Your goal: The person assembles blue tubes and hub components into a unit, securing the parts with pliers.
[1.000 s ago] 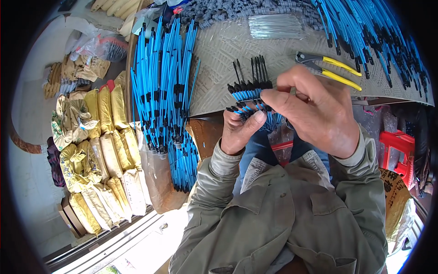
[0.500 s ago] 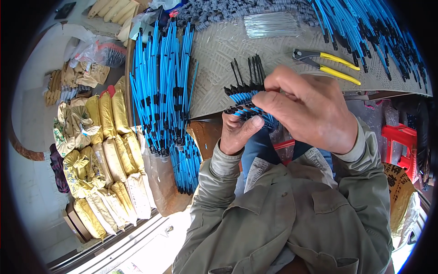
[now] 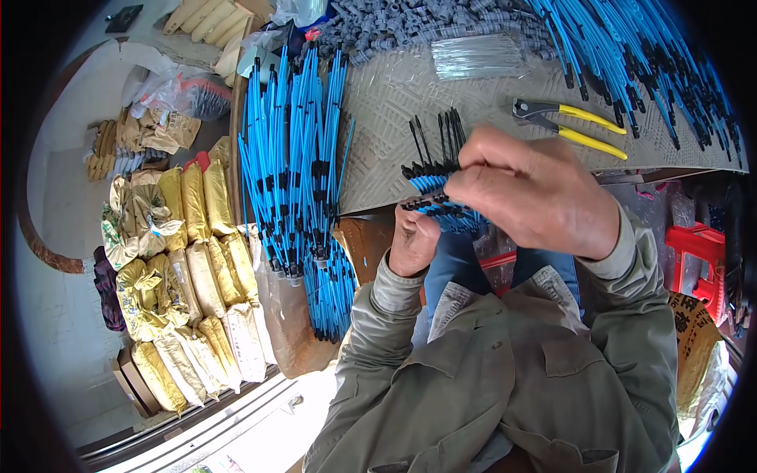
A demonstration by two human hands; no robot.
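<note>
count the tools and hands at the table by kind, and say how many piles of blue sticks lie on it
Yellow-handled pliers: 1
Piles of blue sticks with black fittings on the table, left pile and right pile: 2
Bare hands on the small blue bundle, left hand and right hand: 2
Total: 5

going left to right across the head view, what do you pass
Stacked yellow sacks → hanging blue rods with black fittings → left hand → bundle of blue pieces with black tips → right hand → yellow-handled pliers → red stool
</note>
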